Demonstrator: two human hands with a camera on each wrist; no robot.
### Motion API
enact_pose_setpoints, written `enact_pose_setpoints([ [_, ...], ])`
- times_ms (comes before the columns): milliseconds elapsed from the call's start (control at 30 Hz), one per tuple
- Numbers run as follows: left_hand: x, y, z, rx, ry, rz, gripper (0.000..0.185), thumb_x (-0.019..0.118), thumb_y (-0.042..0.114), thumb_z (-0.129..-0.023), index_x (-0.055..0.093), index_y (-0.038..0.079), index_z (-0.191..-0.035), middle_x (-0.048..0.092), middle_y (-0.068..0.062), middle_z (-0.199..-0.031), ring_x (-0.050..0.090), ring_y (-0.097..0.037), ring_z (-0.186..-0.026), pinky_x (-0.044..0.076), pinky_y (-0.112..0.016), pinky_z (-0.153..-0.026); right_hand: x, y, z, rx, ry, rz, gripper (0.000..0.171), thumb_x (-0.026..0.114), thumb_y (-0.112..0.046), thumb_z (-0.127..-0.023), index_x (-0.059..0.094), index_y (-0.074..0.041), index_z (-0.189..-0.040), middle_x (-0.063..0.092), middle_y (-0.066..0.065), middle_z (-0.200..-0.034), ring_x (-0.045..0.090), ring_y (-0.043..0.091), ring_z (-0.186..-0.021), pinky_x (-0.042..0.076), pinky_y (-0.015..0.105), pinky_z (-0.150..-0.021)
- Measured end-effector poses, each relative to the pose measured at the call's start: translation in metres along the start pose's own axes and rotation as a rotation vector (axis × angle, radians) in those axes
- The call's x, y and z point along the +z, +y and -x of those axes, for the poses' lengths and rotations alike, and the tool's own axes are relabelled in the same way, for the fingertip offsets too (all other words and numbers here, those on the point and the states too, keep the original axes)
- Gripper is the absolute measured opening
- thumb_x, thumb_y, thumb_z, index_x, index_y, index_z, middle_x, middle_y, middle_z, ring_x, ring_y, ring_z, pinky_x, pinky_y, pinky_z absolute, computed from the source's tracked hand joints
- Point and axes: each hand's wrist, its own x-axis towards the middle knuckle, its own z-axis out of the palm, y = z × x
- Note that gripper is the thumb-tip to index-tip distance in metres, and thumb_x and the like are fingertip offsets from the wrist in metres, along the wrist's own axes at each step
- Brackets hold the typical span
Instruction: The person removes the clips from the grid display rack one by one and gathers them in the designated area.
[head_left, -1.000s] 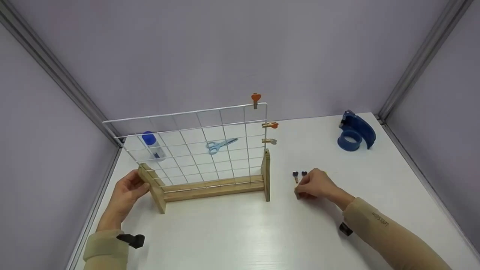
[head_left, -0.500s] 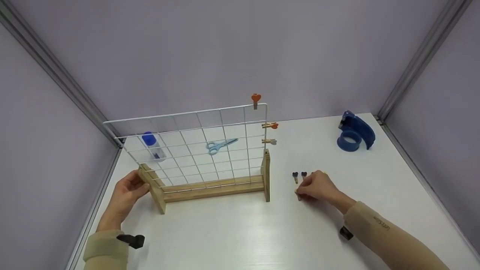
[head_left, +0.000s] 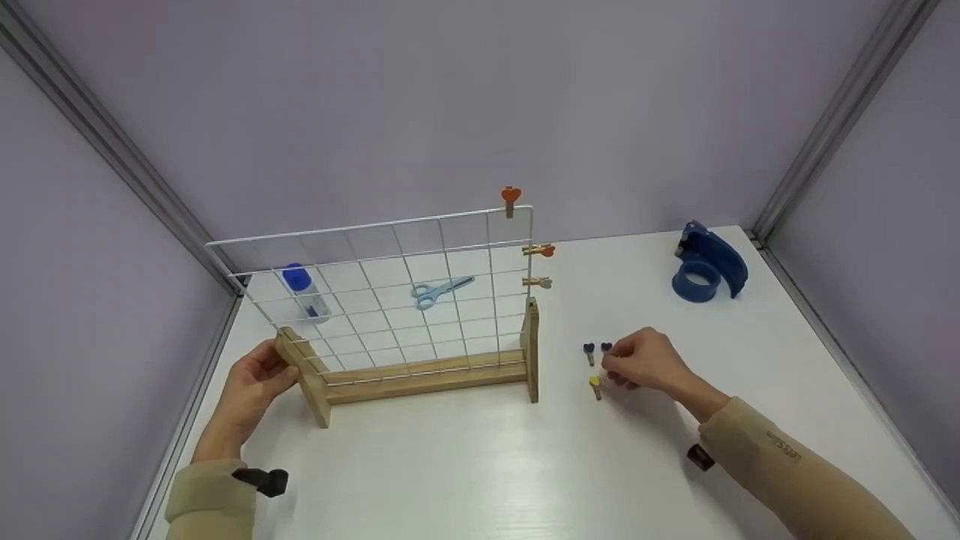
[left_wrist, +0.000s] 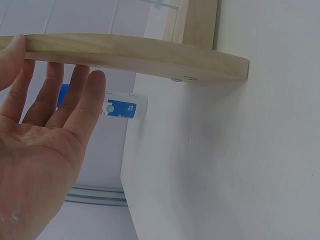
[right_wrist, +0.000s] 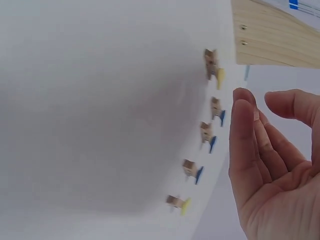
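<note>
My left hand grips the left wooden end panel of a stand with a white wire grid; in the left wrist view the thumb lies above the panel, fingers beneath. My right hand hovers beside a yellow heart clothespin on the table, with thumb and fingers apart and nothing between them. Dark blue heart clothespins lie just beyond. The right wrist view shows several clothespins in a row, a yellow one at one end. Two orange clothespins and a pale one are clipped on the grid.
Behind the grid lie light-blue scissors and a blue-capped clear tube. A blue tape dispenser sits at the back right of the white table. Grey panels rise around the back and sides.
My right hand has let go of the yellow clothespin, which now lies in plain sight, and has moved slightly up and right. My left hand keeps its hold on the stand.
</note>
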Motion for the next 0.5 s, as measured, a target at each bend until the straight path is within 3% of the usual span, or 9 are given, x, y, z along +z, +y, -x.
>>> enact_pose_setpoints([
  [233,-0.001,-0.001,0.0,0.003,-0.008,-0.011,0.052,0.071,-0.009,-0.102,0.055,-0.009,-0.152,0.076,0.015,-0.117,0.074,-0.002,-0.112,0.064,-0.019,-0.096,-0.021,-0.021,0.006,-0.087,0.019,-0.024,0.03,0.075,-0.023,-0.104,0.083,0.001,-0.118,0.085,0.013,-0.098,0.079,0.017,-0.082,0.068,0.028,-0.073],
  [433,0.0,0.001,0.001,0.008,0.001,-0.019,0.052,0.07,-0.011,-0.102,0.054,-0.01,-0.152,0.077,0.015,-0.116,0.074,-0.002,-0.111,0.064,-0.019,-0.096,-0.047,-0.062,0.015,-0.223,0.119,-0.044,0.025,0.074,-0.023,-0.107,0.085,-0.002,-0.118,0.085,0.018,-0.107,0.082,0.026,-0.092,0.066,0.019,-0.076],
  [500,0.0,0.0,0.001,0.008,0.003,-0.022,0.053,0.07,-0.011,-0.102,0.054,-0.011,-0.153,0.077,0.015,-0.116,0.074,-0.003,-0.11,0.064,-0.019,-0.095,-0.054,-0.079,0.018,-0.29,0.169,-0.072,0.022,0.074,-0.02,-0.106,0.085,-0.002,-0.114,0.085,0.019,-0.105,0.082,0.023,-0.09,0.065,0.017,-0.076],
])
